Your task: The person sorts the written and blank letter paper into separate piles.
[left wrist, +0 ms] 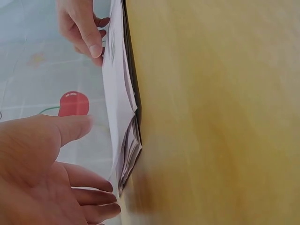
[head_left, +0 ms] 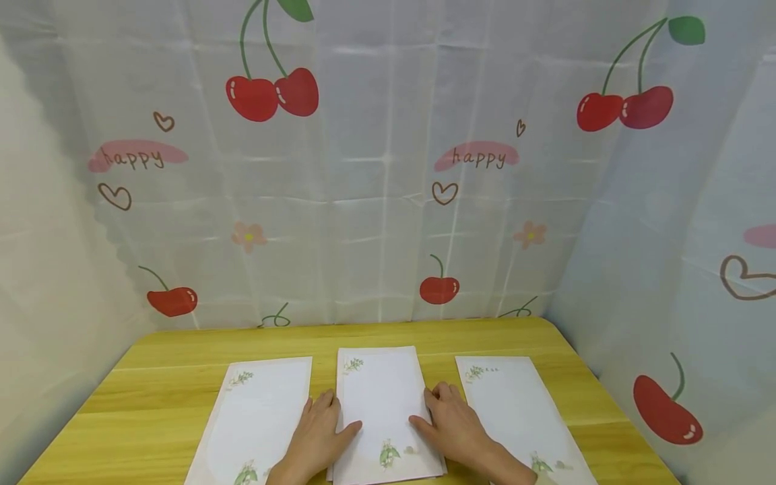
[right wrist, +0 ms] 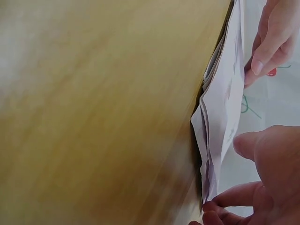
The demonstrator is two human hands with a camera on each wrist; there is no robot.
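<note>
A stack of white letter paper (head_left: 382, 397) with green plant prints lies flat in the middle, between both hands. At its left edge, my left hand (head_left: 315, 434) touches the side with its fingers, the thumb reaching over the top sheet. My right hand (head_left: 455, 424) mirrors it at the right edge, fingertips against the side and thumb over the top. From the left wrist, the left hand (left wrist: 42, 164) shows straight, spread fingers beside the layered sheets (left wrist: 119, 89). In the right wrist view, the right hand's fingertips (right wrist: 213, 206) meet the edge of the slightly uneven sheets (right wrist: 225, 103).
Similar printed paper lies on each side, left paper (head_left: 261, 411) and right paper (head_left: 521, 404), close by the forearms. All of it rests on a yellow wood-grain table (head_left: 121, 391). Behind and to the right hangs a pale curtain (head_left: 364, 168) printed with cherries.
</note>
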